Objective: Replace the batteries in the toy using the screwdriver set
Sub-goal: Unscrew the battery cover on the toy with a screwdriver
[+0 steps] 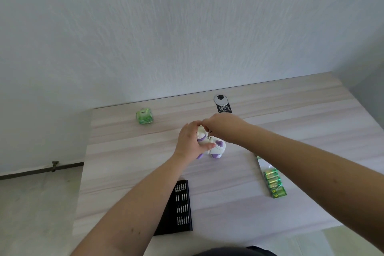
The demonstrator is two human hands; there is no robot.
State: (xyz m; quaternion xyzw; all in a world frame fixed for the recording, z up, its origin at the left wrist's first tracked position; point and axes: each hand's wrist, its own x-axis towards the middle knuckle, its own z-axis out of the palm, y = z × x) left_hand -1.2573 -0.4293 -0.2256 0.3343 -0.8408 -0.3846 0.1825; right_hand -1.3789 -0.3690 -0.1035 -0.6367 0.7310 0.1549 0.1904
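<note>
Two hands [204, 134] gripping toy [212, 144], right pinching screwdriver [209, 132]

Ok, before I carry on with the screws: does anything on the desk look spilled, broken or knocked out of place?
Nothing stands out. The toy is held steady by the left hand while the right hand works a screwdriver on it. The bit case lies flat by the near edge, and the battery pack sits intact to the right.
</note>
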